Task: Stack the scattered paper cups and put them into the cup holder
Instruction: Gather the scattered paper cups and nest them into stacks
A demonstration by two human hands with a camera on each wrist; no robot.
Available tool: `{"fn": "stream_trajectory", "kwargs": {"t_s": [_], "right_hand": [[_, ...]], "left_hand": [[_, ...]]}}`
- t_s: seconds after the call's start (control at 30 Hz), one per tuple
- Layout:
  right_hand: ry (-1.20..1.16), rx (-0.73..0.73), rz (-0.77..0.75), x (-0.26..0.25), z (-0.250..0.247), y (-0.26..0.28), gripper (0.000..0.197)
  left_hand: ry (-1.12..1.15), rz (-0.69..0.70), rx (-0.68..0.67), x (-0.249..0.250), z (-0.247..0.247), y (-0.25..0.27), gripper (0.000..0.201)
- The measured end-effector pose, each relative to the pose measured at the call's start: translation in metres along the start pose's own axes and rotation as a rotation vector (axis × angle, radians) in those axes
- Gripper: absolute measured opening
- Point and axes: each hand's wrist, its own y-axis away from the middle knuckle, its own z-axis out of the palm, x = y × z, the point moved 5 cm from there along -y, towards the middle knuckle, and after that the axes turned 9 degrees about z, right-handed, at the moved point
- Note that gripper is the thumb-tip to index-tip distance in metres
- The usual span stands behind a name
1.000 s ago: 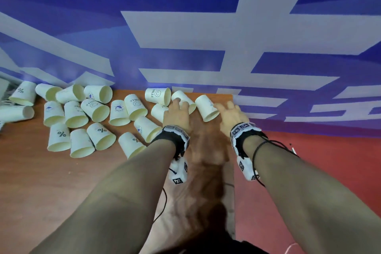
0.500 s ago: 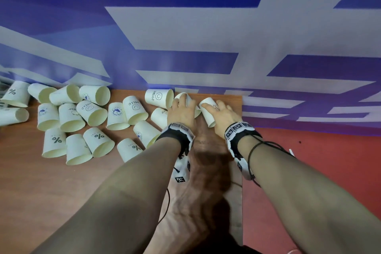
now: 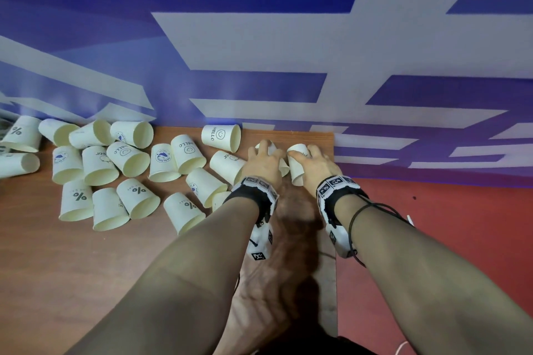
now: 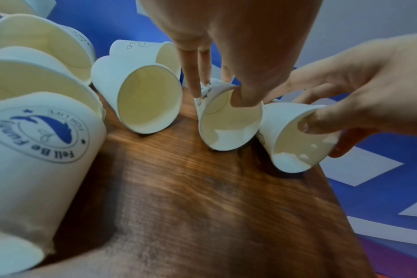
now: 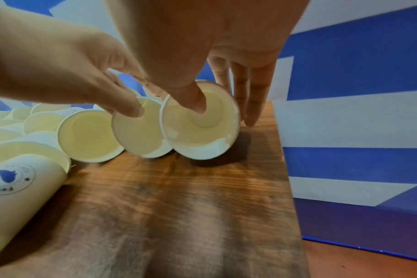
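Observation:
Several white paper cups lie on their sides across the wooden table. At the table's far right corner, my left hand pinches the rim of one lying cup, thumb inside the mouth and fingers over the outside. Just to its right, my right hand pinches a second lying cup the same way, thumb inside. The two held cups lie side by side, rims touching, and both still touch the table. No cup holder is in view.
A HELLO cup lies just left of my left hand, and another open cup is close beside it. The table's right edge runs next to my right hand, with red floor beyond. A blue and white banner stands behind.
Both hands have reached forward and taken hold of the two rightmost cups. The right hand moved left from beside its cup onto it.

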Motion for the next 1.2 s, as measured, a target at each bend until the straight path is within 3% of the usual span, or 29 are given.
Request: {"fn": "stream_trajectory", "kwargs": {"t_s": [0.17, 0.4, 0.63, 0.83, 1.0, 1.2], "right_hand": [[0.073, -0.054, 0.078, 0.016, -0.005, 0.021, 0.054], [0.052, 0.034, 0.123, 0.029, -0.019, 0.061, 0.037], [-0.025, 0.145, 0.155, 0.03, -0.028, 0.107, 0.033], [-0.038, 0.162, 0.146, 0.018, -0.007, 0.145, 0.026], [-0.045, 0.157, 0.154, -0.004, 0.022, 0.18, 0.026], [-0.04, 0.236, 0.174, -0.041, 0.037, 0.217, 0.019]], "left_hand": [[-0.004, 0.053, -0.007, 0.018, -0.001, 0.017, 0.044], [-0.07, 0.038, -0.025, 0.031, -0.017, 0.045, 0.024], [-0.048, 0.038, 0.063, 0.027, -0.036, 0.082, 0.029], [-0.004, 0.014, 0.145, 0.01, -0.027, 0.122, 0.028], [-0.033, 0.037, 0.103, -0.018, -0.016, 0.162, 0.03], [0.024, 0.033, 0.154, -0.061, -0.011, 0.207, 0.022]]}}
